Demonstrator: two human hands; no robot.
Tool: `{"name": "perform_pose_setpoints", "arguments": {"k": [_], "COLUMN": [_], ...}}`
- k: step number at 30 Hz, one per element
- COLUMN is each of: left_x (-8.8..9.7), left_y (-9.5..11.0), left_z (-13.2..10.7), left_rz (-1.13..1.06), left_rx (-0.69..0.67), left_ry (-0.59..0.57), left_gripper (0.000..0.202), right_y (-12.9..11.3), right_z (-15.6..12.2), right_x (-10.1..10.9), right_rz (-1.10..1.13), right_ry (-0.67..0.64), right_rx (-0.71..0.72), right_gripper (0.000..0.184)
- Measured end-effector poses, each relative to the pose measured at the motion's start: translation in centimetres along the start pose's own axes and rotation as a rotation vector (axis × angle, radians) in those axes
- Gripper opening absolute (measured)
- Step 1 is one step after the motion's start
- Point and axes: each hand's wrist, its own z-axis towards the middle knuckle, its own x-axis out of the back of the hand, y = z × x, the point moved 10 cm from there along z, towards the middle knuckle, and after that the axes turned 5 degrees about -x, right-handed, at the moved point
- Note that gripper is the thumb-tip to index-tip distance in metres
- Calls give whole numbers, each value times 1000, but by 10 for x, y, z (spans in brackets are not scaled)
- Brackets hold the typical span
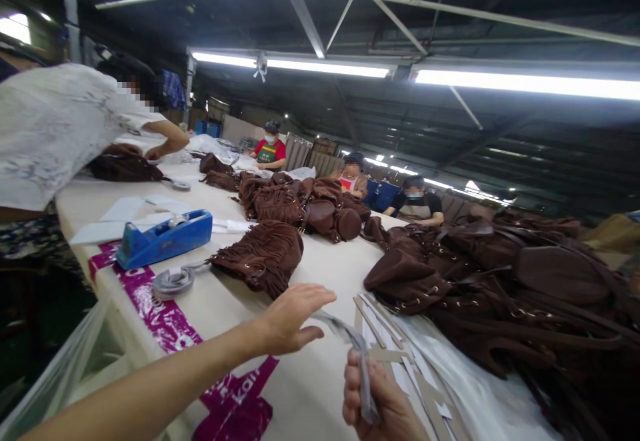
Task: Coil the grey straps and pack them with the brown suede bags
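one narrow grey strip is pinched in the right hand, fingers closed on it, strip running up past the hand. left hand is open wide, fingers spread, its fingertips just beside the strip's upper end, contact unclear. below the hands, tan cardboard strips lie on clear plastic on a white work table. right of those is a big heap of brown suede bags with gold rings. left of the hands, one fringed brown bag lies beside a coil of grey tape and a blue tape dispenser. more brown bags sit farther along. a co-worker in a white shirt stands at the table, hand near a dark bag. three masked workers sit beyond.
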Motion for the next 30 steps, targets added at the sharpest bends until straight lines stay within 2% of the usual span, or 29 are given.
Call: {"name": "perform_pose_setpoints", "arguments": {"k": [2, 4, 7, 10, 12, 15, 18, 21, 25, 27, 30], "left_x": [-13, -24, -45, -72, -86, -100, -110, -122, -127, -130, -133], "left_y": [-14, -32, -46, -49, -49, -49, -49, -46, -46, -50, -56], "left_z": [17, 29, 40, 41, 38, 34, 29, 24, 21, 17, 12], "left_rz": [-64, -188, -514, -827, -944, -983, -1003, -1125, -1226, -1262, -1314], "left_rx": [12, 97, 228, 338, 380, 394, 422, 484, 516, 556, 598], "left_ry": [-98, -128, -116, -129, -134, -161, -185, -215, -214, -235, -283], "left_gripper": [31, 15, 18, 23, 26, 25, 20, 21, 22, 22, 27], "right_y": [-19, -39, -62, -85, -95, -102, -105, -110, -93, -82, -70], "right_z": [-1, -2, 2, 9, 14, 20, 22, 19, 14, 15, 12], "right_x": [2, 7, 15, 19, 19, 21, 26, 18, -18, -28, -43], "right_rz": [39, 70, 96, 111, 72, -80, -371, -884, -1638, -1895, -2146], "right_ry": [-8, 9, 64, 127, 170, 253, 362, 446, 304, 225, 107], "right_rx": [94, 190, 294, 442, 535, 641, 755, 934, 1244, 1289, 1336], "right_gripper": [36, 31, 33, 35, 34, 32, 36, 35, 35, 40, 37]}}
